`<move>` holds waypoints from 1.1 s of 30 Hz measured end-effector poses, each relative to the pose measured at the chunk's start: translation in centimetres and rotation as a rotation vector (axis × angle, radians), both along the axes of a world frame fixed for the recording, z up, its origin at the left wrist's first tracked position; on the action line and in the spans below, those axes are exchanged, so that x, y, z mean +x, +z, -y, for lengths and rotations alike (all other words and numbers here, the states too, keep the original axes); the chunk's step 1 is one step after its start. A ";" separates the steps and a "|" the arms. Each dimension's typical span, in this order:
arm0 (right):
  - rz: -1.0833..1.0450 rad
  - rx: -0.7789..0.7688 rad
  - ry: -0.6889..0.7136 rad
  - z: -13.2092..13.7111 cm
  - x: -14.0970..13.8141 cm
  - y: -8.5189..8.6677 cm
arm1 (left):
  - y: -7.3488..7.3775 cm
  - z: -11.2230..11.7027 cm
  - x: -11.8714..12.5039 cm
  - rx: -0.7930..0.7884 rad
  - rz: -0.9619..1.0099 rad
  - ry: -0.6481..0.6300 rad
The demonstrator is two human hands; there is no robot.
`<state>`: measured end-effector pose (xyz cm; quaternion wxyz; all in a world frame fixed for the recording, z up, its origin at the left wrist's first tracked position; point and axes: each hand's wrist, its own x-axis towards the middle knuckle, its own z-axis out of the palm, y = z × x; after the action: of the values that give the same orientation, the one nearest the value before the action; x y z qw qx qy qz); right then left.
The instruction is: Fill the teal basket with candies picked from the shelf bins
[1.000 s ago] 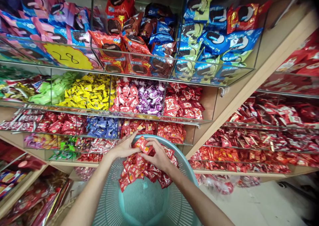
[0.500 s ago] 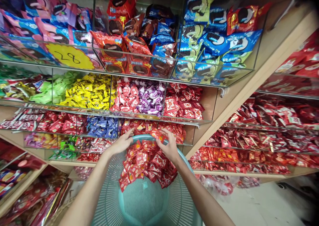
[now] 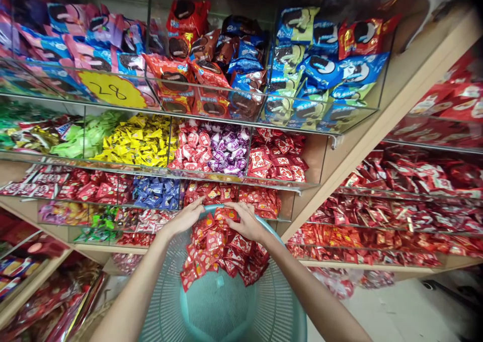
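Note:
A green plastic basket (image 3: 279, 281) with slotted sides tilts toward me, its far rim against the lower shelf. Red candy packets (image 3: 211, 241) lie heaped along its far side. My left hand (image 3: 188, 215) is closed on the basket's rim at the far left. Over the heap, just inside the far rim, my right hand (image 3: 247, 222) curls with thumb and fingers around a red candy packet (image 3: 229, 213), partly covered by the fingers. Directly behind the rim are shelf bins of similar red packets (image 3: 260, 201).
Clear dividers split the shelves into bins of yellow candies (image 3: 138, 140), purple candies (image 3: 228, 148) and blue candies (image 3: 156, 192). Cookie packs (image 3: 217, 75) fill the top shelf, which bears a yellow "28" sign (image 3: 112, 89). A slanted wooden panel (image 3: 362, 161) borders more red candy at right.
My right hand has moved left and slightly down, from the rim over the heap, with the red packet between its fingers. The left hand stays at the rim. The view has tilted slightly.

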<state>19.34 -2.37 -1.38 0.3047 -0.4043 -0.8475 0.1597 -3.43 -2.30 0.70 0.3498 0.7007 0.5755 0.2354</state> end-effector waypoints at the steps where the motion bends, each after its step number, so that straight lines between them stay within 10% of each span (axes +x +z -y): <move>1: -0.001 -0.001 0.008 0.0 -0.1 0.0 | 0.1 0.1 0.1 -0.002 -0.001 0.002; 14: 0.083 0.093 0.153 0.0 -2.5 0.1 | 0.3 0.2 0.3 -0.005 -0.013 0.016; 33: 0.000 0.115 -0.003 -0.9 0.7 0.9 | 0.0 0.0 0.2 -0.025 -0.014 0.027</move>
<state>20.08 -1.45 -0.44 0.3278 -0.3875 -0.8545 0.1104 -3.26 -2.30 0.69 0.3515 0.6900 0.5902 0.2280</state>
